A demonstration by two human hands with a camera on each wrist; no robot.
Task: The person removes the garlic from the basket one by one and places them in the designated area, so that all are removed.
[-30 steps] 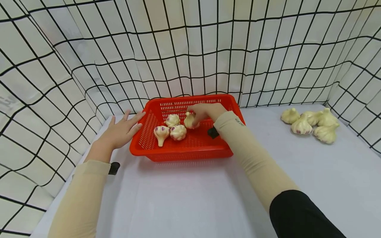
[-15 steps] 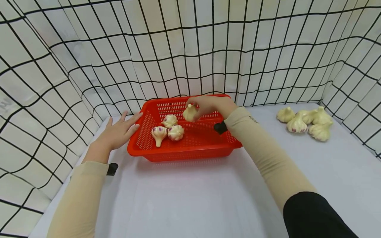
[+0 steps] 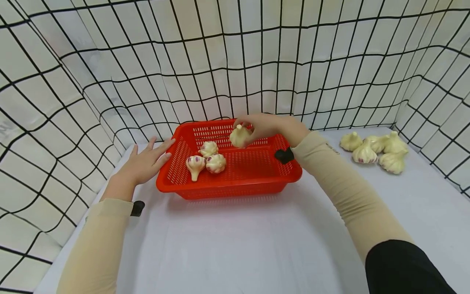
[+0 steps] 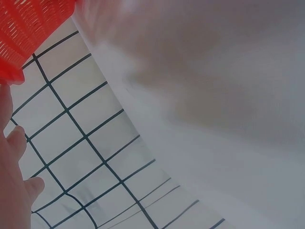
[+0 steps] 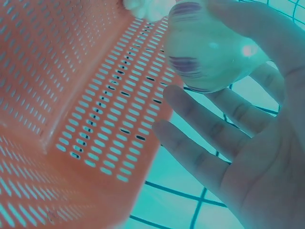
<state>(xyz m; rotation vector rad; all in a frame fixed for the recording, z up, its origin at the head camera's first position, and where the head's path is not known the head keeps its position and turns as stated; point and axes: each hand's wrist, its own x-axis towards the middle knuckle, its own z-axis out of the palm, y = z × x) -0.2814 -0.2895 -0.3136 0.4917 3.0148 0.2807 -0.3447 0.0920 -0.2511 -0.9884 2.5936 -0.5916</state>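
Note:
My right hand [image 3: 262, 124] grips a garlic bulb [image 3: 239, 136] above the back part of a red plastic basket [image 3: 235, 187]. In the right wrist view the thumb and fingers are round this bulb [image 5: 209, 52], whose purple streaks show, while two fingers stand away from it. Three more bulbs lie inside the basket toward its left: a rear bulb [image 3: 208, 149], a left bulb [image 3: 195, 166] and a right bulb [image 3: 216, 163]. My left hand [image 3: 145, 163] has its fingers spread, with fingertips at the basket's left rim; in the left wrist view a finger [image 4: 5, 107] meets the rim.
On the white table [image 3: 205, 245] at the right lies a group of several garlic bulbs [image 3: 376, 147]. Black netting [image 3: 235, 69] over white sheeting stands along the back and both sides, close behind the basket.
My right hand has lifted the garlic bulb from the basket's floor and drawn slightly right with it. The left hand keeps its place at the rim.

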